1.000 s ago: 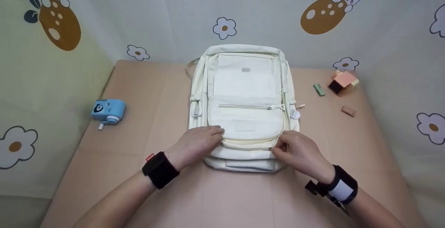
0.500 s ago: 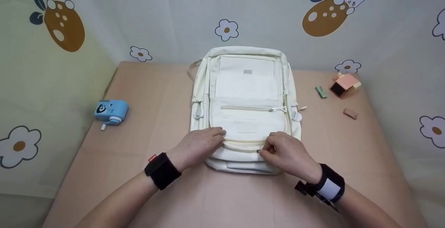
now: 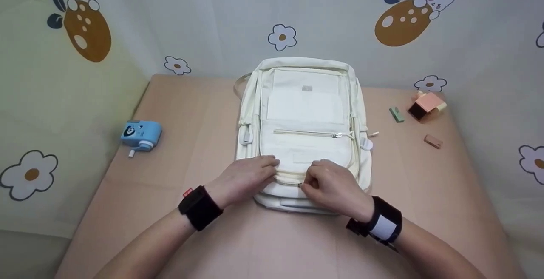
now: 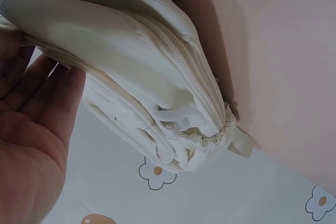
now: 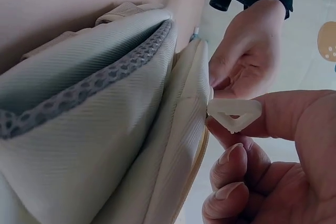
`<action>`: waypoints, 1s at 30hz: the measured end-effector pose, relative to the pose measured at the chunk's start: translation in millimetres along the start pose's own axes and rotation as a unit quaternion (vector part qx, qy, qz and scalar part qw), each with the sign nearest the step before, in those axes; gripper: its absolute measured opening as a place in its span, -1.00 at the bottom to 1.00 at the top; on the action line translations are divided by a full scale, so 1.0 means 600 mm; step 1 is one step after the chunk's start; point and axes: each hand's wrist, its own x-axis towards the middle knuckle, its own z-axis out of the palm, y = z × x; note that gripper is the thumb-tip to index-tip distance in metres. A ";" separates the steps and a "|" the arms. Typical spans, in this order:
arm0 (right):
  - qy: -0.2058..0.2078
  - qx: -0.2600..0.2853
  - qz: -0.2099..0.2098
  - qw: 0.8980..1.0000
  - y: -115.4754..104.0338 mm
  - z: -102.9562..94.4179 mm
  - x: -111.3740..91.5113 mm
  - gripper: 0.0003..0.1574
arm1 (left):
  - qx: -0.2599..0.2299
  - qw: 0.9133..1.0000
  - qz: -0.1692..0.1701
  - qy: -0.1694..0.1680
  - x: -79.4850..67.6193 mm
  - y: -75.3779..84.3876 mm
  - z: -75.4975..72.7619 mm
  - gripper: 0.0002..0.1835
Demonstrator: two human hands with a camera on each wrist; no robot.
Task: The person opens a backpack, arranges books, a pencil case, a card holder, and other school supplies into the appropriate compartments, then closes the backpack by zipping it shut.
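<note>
A cream backpack (image 3: 305, 100) lies on the table, its front pocket facing up. My left hand (image 3: 248, 177) grips the pocket's edge at the left end of the lower zipper (image 3: 289, 183). The left wrist view shows those fingers (image 4: 63, 98) along the fabric edge, with part of the hand cut off by the frame. Between thumb and fingers my right hand (image 3: 333, 183) pinches the zipper pull (image 5: 234, 114), a whitish triangular loop, close to the left hand. A second zipper pull (image 3: 338, 135) sits at the right end of the upper pocket.
On the left of the table (image 3: 204, 245) is a blue crank pencil sharpener (image 3: 142, 134). To the right lie a small green block (image 3: 396, 115), a brownish-pink block (image 3: 433, 141) and a pink box-like item (image 3: 427, 104). A patterned curtain (image 3: 238, 15) hangs behind.
My right hand has slid left along the lower zipper with its pull, coming closer to my left hand. The left hand keeps its hold on the pocket edge. The head view has shifted slightly.
</note>
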 end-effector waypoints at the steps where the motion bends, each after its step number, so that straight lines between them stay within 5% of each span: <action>1: 0.001 -0.003 -0.001 1.000 0.000 0.000 0.001 -0.76 | -0.001 1.000 0.005 0.003 -0.002 -0.003 -0.001 -0.85; 6: -0.002 -0.017 -0.001 1.000 0.002 -0.002 0.003 -0.76 | 0.013 1.000 0.014 0.003 -0.016 -0.022 -0.012 -0.85; 12: -0.007 -0.029 -0.006 1.000 0.005 0.001 -0.003 -0.76 | 0.051 0.997 0.030 -0.042 -0.015 -0.038 -0.015 -0.73; 15: -0.010 -0.036 -0.013 0.999 0.003 0.001 -0.006 -0.75 | 0.022 0.998 0.013 -0.061 -0.013 -0.041 -0.009 -0.71; 19: -0.016 -0.049 -0.029 0.998 -0.002 0.005 -0.004 -0.74 | -0.013 0.999 -0.004 -0.047 -0.015 -0.044 -0.001 -0.75; 30: -0.025 -0.066 -0.054 0.996 -0.028 0.016 0.014 -0.72 | -0.007 1.000 0.008 0.003 -0.014 -0.044 0.002 -0.83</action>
